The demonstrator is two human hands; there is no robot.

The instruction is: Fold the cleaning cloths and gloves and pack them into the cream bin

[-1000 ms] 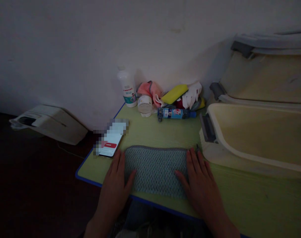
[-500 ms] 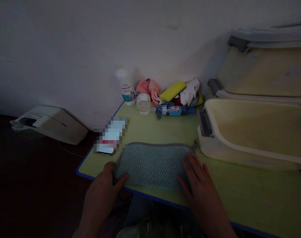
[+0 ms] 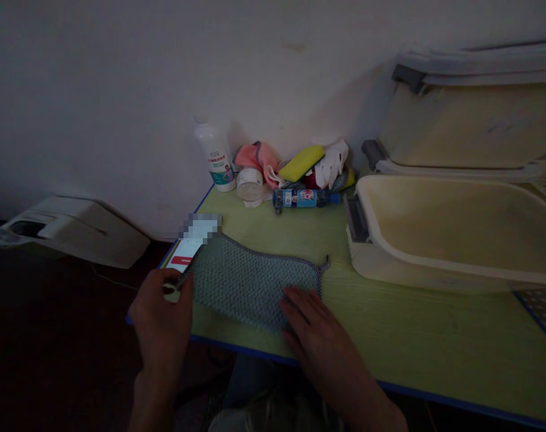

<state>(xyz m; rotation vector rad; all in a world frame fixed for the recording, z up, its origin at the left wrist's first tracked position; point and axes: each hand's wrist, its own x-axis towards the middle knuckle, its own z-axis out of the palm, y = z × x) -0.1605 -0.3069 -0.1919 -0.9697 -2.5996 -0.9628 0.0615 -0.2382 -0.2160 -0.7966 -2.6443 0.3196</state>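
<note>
The room is dim, and 1 pale, greyish wall [image 3: 120, 78] fills the upper background. It carries 1 small brownish mark [image 3: 296, 47] high near the middle, with soft shadows lower down towards the right. At the left, the floor [image 3: 43, 348] is dark reddish-brown, fading almost to black. A white, box-like unit [image 3: 93, 231] sits near the foot of the wall, with 1 dark opening at its left end and 1 thin cable [image 3: 115, 282] below. The table [image 3: 417, 336] has a yellow-green, finely streaked top and blue edging.
</note>
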